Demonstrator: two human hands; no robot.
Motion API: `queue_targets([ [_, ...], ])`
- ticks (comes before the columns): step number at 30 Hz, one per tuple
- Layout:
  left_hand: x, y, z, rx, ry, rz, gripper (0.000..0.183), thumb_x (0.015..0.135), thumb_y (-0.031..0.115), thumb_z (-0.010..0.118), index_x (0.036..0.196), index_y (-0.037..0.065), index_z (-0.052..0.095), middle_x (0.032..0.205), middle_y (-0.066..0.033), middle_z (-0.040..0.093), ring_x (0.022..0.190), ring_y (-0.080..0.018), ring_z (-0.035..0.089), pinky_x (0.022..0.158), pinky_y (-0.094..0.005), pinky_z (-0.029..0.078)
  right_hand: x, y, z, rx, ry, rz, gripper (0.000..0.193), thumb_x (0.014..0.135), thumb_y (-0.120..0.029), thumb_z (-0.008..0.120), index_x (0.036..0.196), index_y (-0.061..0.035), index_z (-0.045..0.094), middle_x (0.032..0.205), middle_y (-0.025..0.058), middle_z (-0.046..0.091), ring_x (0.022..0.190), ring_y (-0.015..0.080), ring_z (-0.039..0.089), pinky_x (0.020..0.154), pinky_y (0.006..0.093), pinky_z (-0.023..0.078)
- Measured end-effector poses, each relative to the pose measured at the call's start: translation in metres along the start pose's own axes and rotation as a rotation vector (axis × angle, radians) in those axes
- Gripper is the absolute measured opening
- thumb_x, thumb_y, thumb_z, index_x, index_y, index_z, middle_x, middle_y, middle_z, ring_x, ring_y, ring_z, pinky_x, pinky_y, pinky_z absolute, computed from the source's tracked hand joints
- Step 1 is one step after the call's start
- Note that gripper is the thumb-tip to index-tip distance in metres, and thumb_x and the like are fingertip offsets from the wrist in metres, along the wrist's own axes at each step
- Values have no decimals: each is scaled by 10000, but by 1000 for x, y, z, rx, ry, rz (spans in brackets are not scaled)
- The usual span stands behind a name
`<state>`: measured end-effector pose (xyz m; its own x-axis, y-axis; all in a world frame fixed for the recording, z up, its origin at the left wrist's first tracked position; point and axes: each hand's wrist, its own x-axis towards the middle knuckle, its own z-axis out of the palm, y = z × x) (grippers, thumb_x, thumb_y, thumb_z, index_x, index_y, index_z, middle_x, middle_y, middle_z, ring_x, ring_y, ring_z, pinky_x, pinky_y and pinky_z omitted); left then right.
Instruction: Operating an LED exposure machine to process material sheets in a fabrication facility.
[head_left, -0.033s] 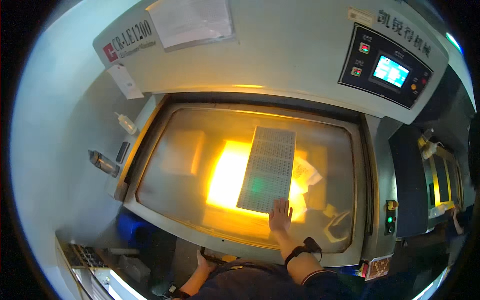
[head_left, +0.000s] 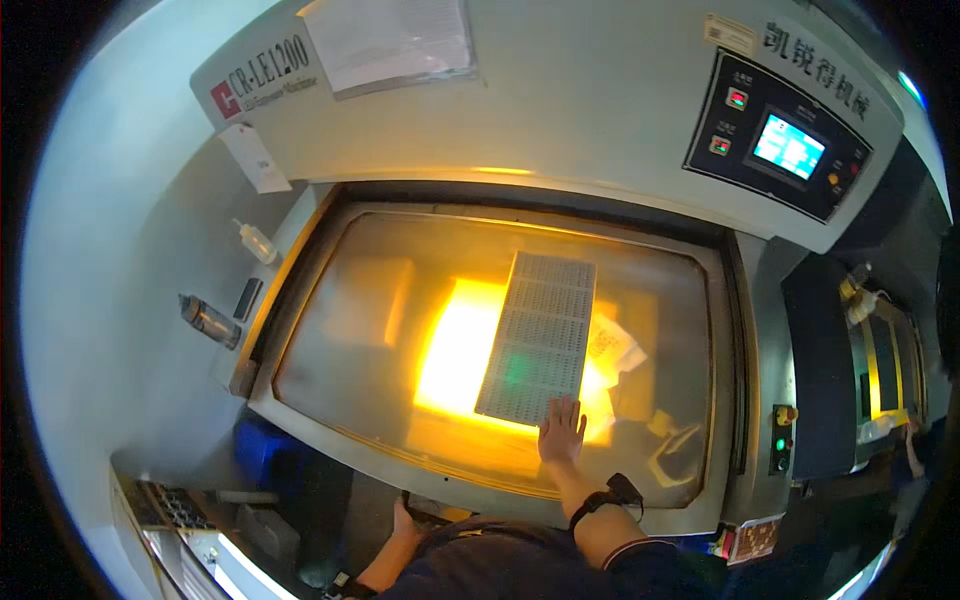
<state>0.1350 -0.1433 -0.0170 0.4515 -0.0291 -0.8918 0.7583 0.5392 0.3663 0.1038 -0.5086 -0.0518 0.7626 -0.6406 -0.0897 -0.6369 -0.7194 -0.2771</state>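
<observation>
A grey rectangular panel, covered in rows of small dark marks, lies on the glass bed of a large machine, over a bright yellow glow. My right hand rests palm down at the panel's near right corner. Its fingers are stretched out, with the tips on the panel's edge. A dark band circles my right wrist. My left hand is low, close to my body and just beyond the bed's front edge, beside a dark edge or handle. Its fingers are mostly hidden, so what it touches cannot be made out.
The machine's metal frame surrounds the bed, with its hood above. A control panel is at upper right. A squeeze bottle and a clear cylinder stand left. A button box is at right. Another person's arm shows far right.
The whole view has shifted very slightly. Both hands and the panel stay where they were relative to the bed.
</observation>
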Motion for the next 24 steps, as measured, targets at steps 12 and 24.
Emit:
queue_targets([
  [12,29,41,87,2355,-469,1583,672,914,634,430,1456,237,407,1547,-79,303,1446,-355,214,1122,-665,121,-62,55,-5,617,-176,-285,521,977,-352,502,1427,-97,443,1517,133,370,1423,303,302,1166,471,206],
  [24,34,50,105,2390,-795,1435,664,883,649,466,1429,271,457,1557,-39,319,1454,-346,224,1133,-659,110,-191,-27,120,361,-897,55,556,937,-398,537,1360,-40,503,1341,200,549,1251,347,512,1072,428,369],
])
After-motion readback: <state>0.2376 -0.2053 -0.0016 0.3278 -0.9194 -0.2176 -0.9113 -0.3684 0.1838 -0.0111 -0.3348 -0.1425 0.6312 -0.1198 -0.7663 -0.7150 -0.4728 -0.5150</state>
